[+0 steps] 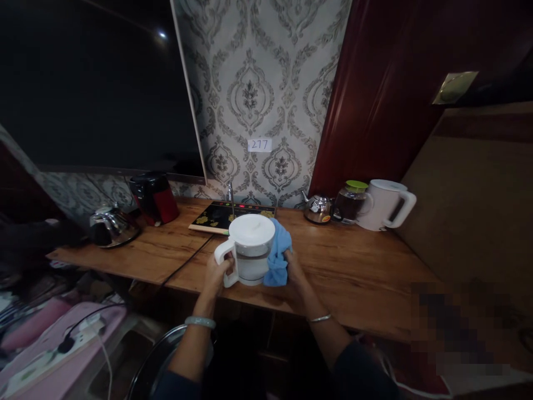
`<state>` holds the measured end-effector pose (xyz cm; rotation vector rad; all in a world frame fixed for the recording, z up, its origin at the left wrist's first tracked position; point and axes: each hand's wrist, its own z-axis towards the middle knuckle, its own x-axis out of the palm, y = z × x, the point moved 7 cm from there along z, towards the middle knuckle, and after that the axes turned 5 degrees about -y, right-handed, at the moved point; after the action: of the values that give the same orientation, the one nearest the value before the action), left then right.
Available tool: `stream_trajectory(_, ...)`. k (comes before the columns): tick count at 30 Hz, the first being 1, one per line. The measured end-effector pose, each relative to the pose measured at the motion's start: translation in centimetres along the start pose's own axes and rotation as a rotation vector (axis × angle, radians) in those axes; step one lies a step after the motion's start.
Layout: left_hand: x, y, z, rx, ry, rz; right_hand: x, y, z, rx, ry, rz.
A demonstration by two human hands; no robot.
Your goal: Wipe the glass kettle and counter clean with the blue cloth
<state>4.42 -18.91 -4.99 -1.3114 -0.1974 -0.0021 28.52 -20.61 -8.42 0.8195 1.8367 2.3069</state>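
Observation:
A clear pitcher point(252, 266) with a white lid point(252, 229) and a white handle is held up in front of me near the table's front edge. My left hand point(217, 273) is wrapped round its handle. My right hand point(293, 266) grips a blue cloth point(280, 258), which lies against the pitcher's right side. Most of the right hand's fingers are hidden behind the cloth. Just behind the pitcher lies a black induction cooktop point(212, 215) with gold flowers and a thin metal spout point(231, 195) at its back.
On the wooden table point(341, 278), a small metal kettle point(318, 210), a green-lidded glass jug point(350, 203) and a white jug point(378, 205) stand at right. Another kettle point(111, 225) and a red-black appliance point(155, 199) stand left. A power strip point(62, 344) lies lower left.

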Motion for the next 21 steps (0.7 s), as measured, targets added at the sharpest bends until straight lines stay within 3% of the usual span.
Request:
stream_trajectory(4, 0.1, 0.4, 0.1, -0.035, 0.015, -0.028, -1.3, -1.0, -1.6, 0.001, 0.001, -0.11)
stream_trajectory(11, -0.1, 0.4, 0.2, -0.029, -0.045, 0.026, -3.4, 0.0, -2.3, -0.014, 0.012, -0.177)
stream_trajectory(17, -0.2, 0.4, 0.3, -0.029, -0.078, 0.045, -8.8, 2.9, 0.4, -0.067, -0.065, -0.183)
stream_trajectory(21, -0.2, 0.5, 0.5, -0.023, -0.072, 0.061, -12.5, 4.3, 2.4, -0.166, -0.153, -0.365)
